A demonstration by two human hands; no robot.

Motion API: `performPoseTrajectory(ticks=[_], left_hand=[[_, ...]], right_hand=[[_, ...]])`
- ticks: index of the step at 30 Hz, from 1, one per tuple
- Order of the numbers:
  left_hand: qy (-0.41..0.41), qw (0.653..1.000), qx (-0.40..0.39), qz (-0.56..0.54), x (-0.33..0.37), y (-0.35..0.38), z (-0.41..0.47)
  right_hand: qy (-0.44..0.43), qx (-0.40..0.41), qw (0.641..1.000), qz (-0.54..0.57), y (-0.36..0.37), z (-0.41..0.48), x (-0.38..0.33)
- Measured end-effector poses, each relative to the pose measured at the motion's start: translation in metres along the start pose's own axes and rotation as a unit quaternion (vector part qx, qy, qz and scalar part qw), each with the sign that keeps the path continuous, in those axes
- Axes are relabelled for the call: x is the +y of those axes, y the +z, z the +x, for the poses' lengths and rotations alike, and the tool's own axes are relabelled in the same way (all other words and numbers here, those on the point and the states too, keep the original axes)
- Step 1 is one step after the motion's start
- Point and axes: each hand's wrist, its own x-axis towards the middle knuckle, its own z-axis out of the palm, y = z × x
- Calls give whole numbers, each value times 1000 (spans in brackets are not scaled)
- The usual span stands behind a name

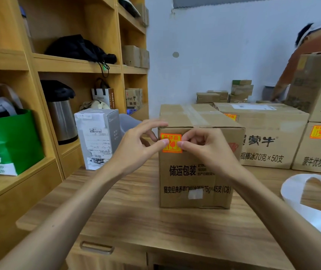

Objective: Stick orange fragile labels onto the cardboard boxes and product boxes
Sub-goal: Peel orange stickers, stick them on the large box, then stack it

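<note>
A person's two bare hands meet at the upper left corner of the near face of a brown cardboard box (194, 172) standing on a wooden surface (136, 211). An orange fragile label (170, 149) lies flat on that corner. The left hand (140, 145) is loosely spread, thumb tip on the label's left half and fingers reaching to the box's top edge. The right hand (206, 147) has its fingers curled, with a fingertip at the label's right edge; whether it pinches the edge or only presses cannot be told.

This box looks nearly finished, with only smoothing down left. A large carton (268, 145) behind already carries an orange label, as do two stacked cartons (317, 151) at the right. A grey product box (99, 137) to the left shows no orange label on its visible sides, so it probably remains to be done. A white strip of label backing (296, 207) curls across the surface at the right.
</note>
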Motion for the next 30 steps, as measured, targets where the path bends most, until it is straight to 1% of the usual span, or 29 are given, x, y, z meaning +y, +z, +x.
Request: performPoseTrajectory(ticks=[7, 13, 19, 22, 24, 26, 27, 30], left_hand=[[-3, 1000, 9, -8, 0, 2, 0], [-6, 1000, 15, -21, 0, 2, 0], [0, 999, 35, -25, -3, 7, 2], [5, 999, 39, -22, -4, 9, 2], [5, 999, 41, -22, -4, 9, 2], [6, 999, 43, -20, -4, 9, 2], [5, 999, 43, -20, -4, 9, 2], [4, 999, 42, -12, -3, 8, 3]], right_hand=[[8, 43, 999, 4, 6, -3, 4], [14, 62, 998, -12, 7, -7, 2], [17, 78, 996, -47, 10, -8, -1], [11, 99, 991, -88, 11, -10, -2], [-5, 129, 977, -168, 12, -10, -1], [-27, 161, 952, -259, 10, -10, -2], [-49, 178, 937, -297, 9, -10, -3], [-156, 224, 879, -391, 2, -7, -4]])
